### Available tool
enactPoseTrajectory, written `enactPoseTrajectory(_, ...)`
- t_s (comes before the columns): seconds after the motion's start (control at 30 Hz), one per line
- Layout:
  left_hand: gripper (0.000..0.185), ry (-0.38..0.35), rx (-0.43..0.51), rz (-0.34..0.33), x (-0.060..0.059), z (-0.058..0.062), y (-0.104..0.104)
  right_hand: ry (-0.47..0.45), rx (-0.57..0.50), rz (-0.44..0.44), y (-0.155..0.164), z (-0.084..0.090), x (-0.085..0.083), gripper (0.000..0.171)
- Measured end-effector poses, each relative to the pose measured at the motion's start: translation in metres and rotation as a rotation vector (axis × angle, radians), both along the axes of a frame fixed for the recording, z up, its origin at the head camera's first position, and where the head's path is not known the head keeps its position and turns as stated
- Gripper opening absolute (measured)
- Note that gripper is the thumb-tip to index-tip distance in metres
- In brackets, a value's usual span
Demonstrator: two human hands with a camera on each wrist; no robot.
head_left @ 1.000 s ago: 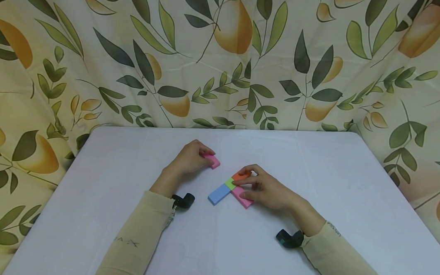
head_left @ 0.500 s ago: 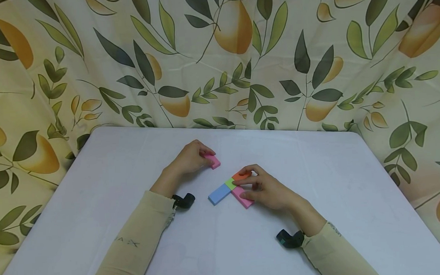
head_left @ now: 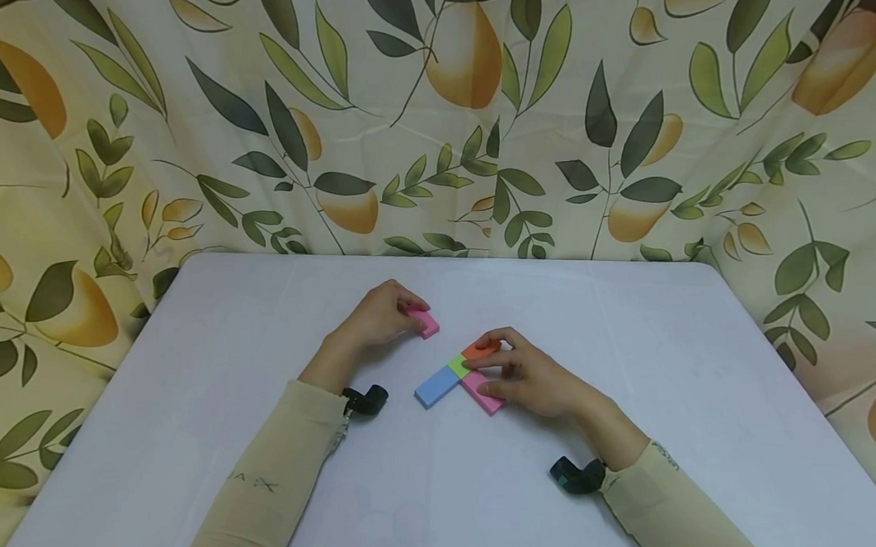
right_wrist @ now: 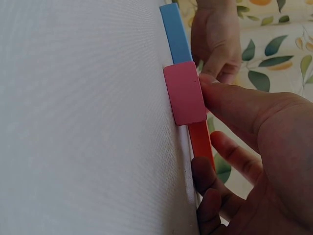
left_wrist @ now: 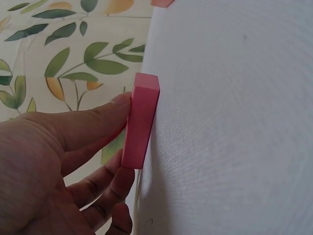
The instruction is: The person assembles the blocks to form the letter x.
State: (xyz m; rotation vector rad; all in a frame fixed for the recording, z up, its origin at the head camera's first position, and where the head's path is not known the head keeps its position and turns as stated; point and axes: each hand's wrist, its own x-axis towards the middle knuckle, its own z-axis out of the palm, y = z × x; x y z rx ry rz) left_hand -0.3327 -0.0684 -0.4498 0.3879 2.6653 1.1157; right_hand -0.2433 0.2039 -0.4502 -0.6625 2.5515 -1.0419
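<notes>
In the head view my left hand pinches a small pink block over the far middle of the table. The left wrist view shows the thumb on one face of that block and the fingertips at its lower end. To its right, my right hand rests on a flat group of joined blocks. Its thumb touches a second pink block; the other fingertips lie on the green block and the orange block, partly hiding them. A blue block extends from the green one toward the lower left.
The blocks lie on a white-covered table. Behind it hangs a curtain printed with leaves and fruit. Black wrist cameras stick out inward from both sleeves.
</notes>
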Motion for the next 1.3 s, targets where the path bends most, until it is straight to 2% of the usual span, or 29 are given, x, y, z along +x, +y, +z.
enactPoseTrajectory(0.33,0.025,0.009,-0.028,-0.017,0.0004,0.0009,-0.0001,0.012,-0.016,0.01,0.0001,0.0003,0.0008,0.034)
enactPoseTrajectory(1.0,0.024,-0.004,-0.018,-0.038,0.0005,0.0022,-0.0012,0.007,0.013,0.002,0.001,-0.0023,-0.0008,0.034)
enactPoseTrajectory(1.3,0.025,0.004,-0.005,-0.044,0.0011,0.0019,-0.0009,0.007,-0.007,0.009,0.0007,-0.003,-0.0018,0.034)
